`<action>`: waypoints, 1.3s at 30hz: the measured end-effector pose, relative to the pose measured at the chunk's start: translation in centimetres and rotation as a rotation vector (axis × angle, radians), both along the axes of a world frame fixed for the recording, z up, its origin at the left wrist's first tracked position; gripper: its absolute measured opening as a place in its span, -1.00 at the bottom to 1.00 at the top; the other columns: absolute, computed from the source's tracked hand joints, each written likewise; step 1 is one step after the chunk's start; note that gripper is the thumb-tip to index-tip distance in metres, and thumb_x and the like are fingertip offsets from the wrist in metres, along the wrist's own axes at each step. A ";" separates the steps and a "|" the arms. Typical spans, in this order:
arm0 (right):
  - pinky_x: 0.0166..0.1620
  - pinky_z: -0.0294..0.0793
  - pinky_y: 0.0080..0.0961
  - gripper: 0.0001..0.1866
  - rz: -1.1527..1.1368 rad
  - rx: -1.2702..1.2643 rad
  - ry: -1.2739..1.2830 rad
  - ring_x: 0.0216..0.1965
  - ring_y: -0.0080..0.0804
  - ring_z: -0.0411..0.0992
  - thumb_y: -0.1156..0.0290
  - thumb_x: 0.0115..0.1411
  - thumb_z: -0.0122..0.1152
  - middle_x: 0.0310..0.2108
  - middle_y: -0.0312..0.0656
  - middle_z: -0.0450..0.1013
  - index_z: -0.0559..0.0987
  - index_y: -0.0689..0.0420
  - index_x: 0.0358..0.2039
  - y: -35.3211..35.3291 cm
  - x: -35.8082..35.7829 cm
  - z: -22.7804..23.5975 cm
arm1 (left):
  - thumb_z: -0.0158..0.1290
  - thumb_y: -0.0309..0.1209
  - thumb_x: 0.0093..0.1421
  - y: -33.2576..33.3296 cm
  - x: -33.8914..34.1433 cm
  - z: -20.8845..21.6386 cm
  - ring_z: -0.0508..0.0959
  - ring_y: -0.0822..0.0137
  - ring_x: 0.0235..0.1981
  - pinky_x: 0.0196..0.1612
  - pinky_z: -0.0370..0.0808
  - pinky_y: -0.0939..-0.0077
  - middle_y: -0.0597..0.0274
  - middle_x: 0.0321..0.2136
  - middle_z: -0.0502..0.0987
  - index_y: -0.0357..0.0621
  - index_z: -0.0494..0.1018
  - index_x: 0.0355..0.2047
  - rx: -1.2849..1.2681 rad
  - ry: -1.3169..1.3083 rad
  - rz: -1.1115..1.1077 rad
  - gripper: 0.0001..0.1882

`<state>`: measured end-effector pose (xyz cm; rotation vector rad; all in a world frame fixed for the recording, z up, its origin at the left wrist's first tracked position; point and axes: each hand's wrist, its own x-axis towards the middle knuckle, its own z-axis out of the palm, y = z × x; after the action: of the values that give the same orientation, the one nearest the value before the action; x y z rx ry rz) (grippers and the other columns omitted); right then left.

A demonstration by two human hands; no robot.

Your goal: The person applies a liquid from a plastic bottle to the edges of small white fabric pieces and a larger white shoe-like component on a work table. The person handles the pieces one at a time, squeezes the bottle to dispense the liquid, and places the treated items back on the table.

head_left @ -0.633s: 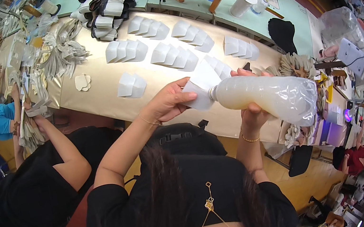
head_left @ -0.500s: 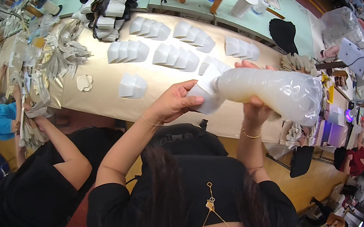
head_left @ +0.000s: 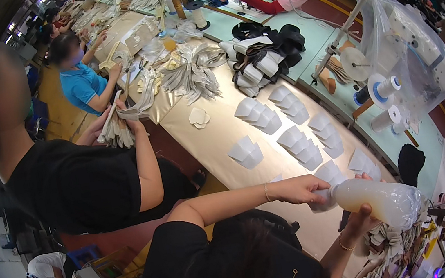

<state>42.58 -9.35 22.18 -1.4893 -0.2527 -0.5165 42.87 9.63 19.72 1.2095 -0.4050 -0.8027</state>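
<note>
My right hand point(head_left: 360, 221) is wrapped round a clear plastic bottle point(head_left: 379, 198) with cloudy, yellowish-white contents. The bottle lies almost level, its narrow end pointing left. At that end my left hand point(head_left: 301, 189) pinches a pale, curved white piece point(head_left: 321, 202), mostly covered by the fingers and the bottle neck. Whether the neck touches the piece is hidden. Just beyond both hands, overlapping white pieces point(head_left: 257, 115) lie fanned in several short rows on the table point(head_left: 208, 156). The nearest white row point(head_left: 328, 172) sits right behind the bottle neck.
Cream rounded pieces point(head_left: 199, 118) lie farther left. Beyond them are a heap of pale strips point(head_left: 194, 73) and a pile of black and white parts point(head_left: 264, 52). Thread spools point(head_left: 387, 118) stand on the green bench at right. A co-worker in black point(head_left: 83, 183) stands close at my left.
The view has swung left, so table and hands appear farther right and lower. My left hand has turned more over the white piece. The bottle stays in my right hand.
</note>
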 end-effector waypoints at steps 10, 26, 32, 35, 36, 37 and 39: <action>-0.14 0.46 -0.13 -0.07 -0.008 -0.043 0.043 -0.18 0.02 0.40 -0.07 -0.01 0.19 -0.16 0.26 0.33 0.05 0.46 0.05 0.1 0.1 0.4 | -0.05 -0.47 0.15 -0.2 0.1 0.3 0.37 0.61 -0.33 -0.27 0.36 0.71 0.37 -0.33 0.46 -0.27 0.35 -0.04 0.038 -0.025 -0.012 -0.65; -0.22 0.52 -0.23 -0.08 -0.070 -0.132 -0.007 -0.26 -0.03 0.44 -0.10 0.00 0.16 -0.20 0.26 0.36 0.10 0.55 -0.02 0.3 1.0 2.1 | -0.03 -0.48 0.14 -0.5 0.1 0.0 0.38 0.55 -0.20 -0.09 0.35 0.61 0.28 -0.20 0.46 -0.31 0.26 0.03 -0.129 -0.056 -0.035 -0.57; -0.20 0.52 -0.22 -0.09 -0.070 -0.058 -0.027 -0.23 -0.02 0.43 -0.09 -0.02 0.18 -0.22 0.27 0.36 0.12 0.55 -0.05 0.1 1.1 2.5 | 0.01 -0.45 0.13 -0.3 0.1 0.5 0.38 0.55 -0.20 -0.09 0.35 0.61 0.24 -0.19 0.47 -0.31 0.24 0.05 -0.115 -0.054 -0.012 -0.54; -0.19 0.52 -0.22 -0.10 -0.090 -0.134 0.005 -0.24 -0.01 0.43 -0.09 -0.02 0.18 -0.21 0.28 0.35 0.12 0.55 -0.06 0.1 1.3 2.8 | 0.03 -0.43 0.12 0.0 0.1 0.8 0.39 0.54 -0.20 -0.08 0.35 0.61 0.23 -0.19 0.47 -0.31 0.25 0.05 -0.092 -0.028 -0.078 -0.52; -0.19 0.52 -0.21 -0.10 -0.132 -0.083 -0.001 -0.23 -0.01 0.43 -0.08 -0.02 0.18 -0.20 0.28 0.35 0.12 0.55 -0.06 0.1 1.3 2.9 | 0.03 -0.44 0.12 0.1 0.2 0.7 0.39 0.53 -0.19 -0.08 0.34 0.61 0.22 -0.18 0.47 -0.31 0.25 0.05 -0.098 -0.043 -0.071 -0.52; -0.19 0.52 -0.21 -0.10 -0.149 -0.063 0.013 -0.23 0.00 0.43 -0.08 -0.02 0.19 -0.20 0.28 0.35 0.12 0.55 -0.05 0.1 1.4 3.0 | 0.03 -0.44 0.12 0.1 0.2 0.6 0.39 0.53 -0.19 -0.07 0.34 0.61 0.22 -0.18 0.46 -0.31 0.25 0.05 -0.106 -0.058 -0.063 -0.52; -0.19 0.52 -0.21 -0.14 -0.145 -0.044 0.002 -0.22 -0.01 0.42 -0.05 0.01 0.17 -0.19 0.29 0.34 0.14 0.53 -0.05 0.1 1.4 3.1 | 0.03 -0.45 0.11 0.0 0.2 0.2 0.39 0.52 -0.18 -0.07 0.34 0.61 0.22 -0.16 0.46 -0.31 0.25 0.05 -0.153 -0.076 -0.045 -0.52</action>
<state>43.99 -9.29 25.23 -1.5582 -0.1561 -0.6292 43.06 9.64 19.96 1.0932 -0.5483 -0.7514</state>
